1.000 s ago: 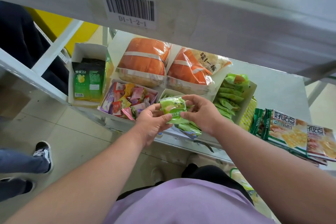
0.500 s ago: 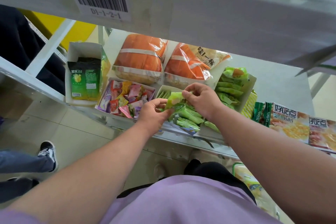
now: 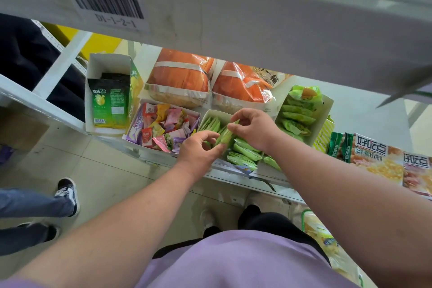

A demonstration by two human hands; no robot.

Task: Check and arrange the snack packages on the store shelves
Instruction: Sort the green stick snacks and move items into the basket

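White shelf (image 3: 364, 121), tiled floor below | two orange bread bags (image 3: 180, 77) at the shelf's back | open white box (image 3: 210, 114) of green packets at the shelf's front edge | right hand (image 3: 254, 127) pinches the top of a green snack packet (image 3: 225, 137) over that box | left hand (image 3: 198, 149), fingers bent, touches the packet's lower end

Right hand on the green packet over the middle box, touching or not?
Touching. The head view shows the right hand pinching the top end of the green packet between thumb and fingertips, above the white box of green packets.
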